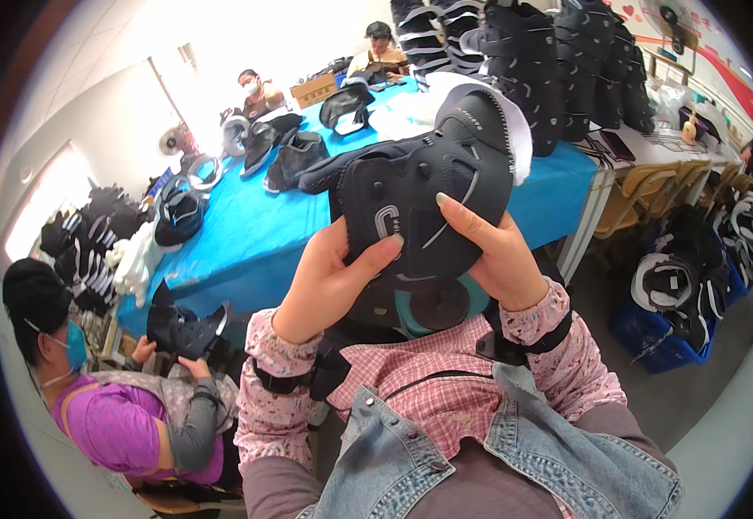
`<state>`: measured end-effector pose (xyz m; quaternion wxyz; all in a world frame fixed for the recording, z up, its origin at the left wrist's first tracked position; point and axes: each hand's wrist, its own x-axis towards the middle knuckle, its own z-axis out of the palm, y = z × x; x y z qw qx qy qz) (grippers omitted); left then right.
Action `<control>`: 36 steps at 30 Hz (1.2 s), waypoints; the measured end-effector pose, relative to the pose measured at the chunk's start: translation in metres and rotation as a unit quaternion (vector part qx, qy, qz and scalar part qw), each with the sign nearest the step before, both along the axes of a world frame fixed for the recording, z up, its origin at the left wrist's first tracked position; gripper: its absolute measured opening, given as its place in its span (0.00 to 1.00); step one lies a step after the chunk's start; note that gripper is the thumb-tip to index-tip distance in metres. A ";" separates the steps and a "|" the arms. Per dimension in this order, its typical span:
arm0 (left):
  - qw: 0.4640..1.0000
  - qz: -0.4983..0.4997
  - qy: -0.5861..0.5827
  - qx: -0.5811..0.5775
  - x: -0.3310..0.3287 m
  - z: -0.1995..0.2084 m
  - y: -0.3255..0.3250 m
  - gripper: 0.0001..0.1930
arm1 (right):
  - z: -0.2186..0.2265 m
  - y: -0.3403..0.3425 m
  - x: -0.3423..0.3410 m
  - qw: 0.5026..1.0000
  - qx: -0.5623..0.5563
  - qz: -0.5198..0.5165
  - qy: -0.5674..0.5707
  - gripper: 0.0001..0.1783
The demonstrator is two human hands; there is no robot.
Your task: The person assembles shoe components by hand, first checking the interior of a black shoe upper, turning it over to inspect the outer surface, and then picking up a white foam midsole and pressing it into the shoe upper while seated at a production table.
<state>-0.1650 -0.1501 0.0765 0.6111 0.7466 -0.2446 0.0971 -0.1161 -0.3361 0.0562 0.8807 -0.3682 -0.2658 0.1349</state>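
A black shoe upper (445, 177), with grey trim, small round studs and a white lining along its far edge, is held up in front of my chest. My left hand (329, 272) grips its near left side, thumb on the face and the other fingers mostly hidden behind. On the near right part, my right hand (499, 255) holds it the same way, thumb pressed flat on the surface. Both hands are closed on the piece, which is tilted with its white-edged end up and to the right.
A blue-covered table (246, 225) spreads ahead, bearing black uppers (294, 160) and tall nested stacks (523, 78). At left, a co-worker in purple (125, 424) handles a black piece (186, 329). Two people sit across the table. A blue crate (653, 346) and wooden chairs (631, 199) stand at right.
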 end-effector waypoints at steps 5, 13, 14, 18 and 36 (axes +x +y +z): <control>0.999 0.022 0.023 -0.044 0.009 -0.012 0.000 0.14 | -0.012 0.011 0.001 0.968 -0.076 -0.164 -0.174 0.13; 0.948 0.260 -0.183 -0.002 0.019 -0.037 -0.023 0.08 | -0.042 0.033 -0.001 0.636 -0.275 -0.517 -0.503 0.13; 0.954 0.241 -0.176 0.001 0.017 -0.042 -0.020 0.09 | -0.049 0.030 -0.005 0.628 -0.291 -0.506 -0.515 0.14; 0.996 -0.039 0.061 -0.060 0.001 -0.047 0.006 0.11 | -0.053 0.012 -0.031 0.937 -0.153 -0.248 -0.195 0.16; 0.971 0.159 -0.030 -0.173 -0.042 -0.124 -0.054 0.10 | -0.066 0.006 -0.049 0.747 -0.322 -0.341 -0.471 0.13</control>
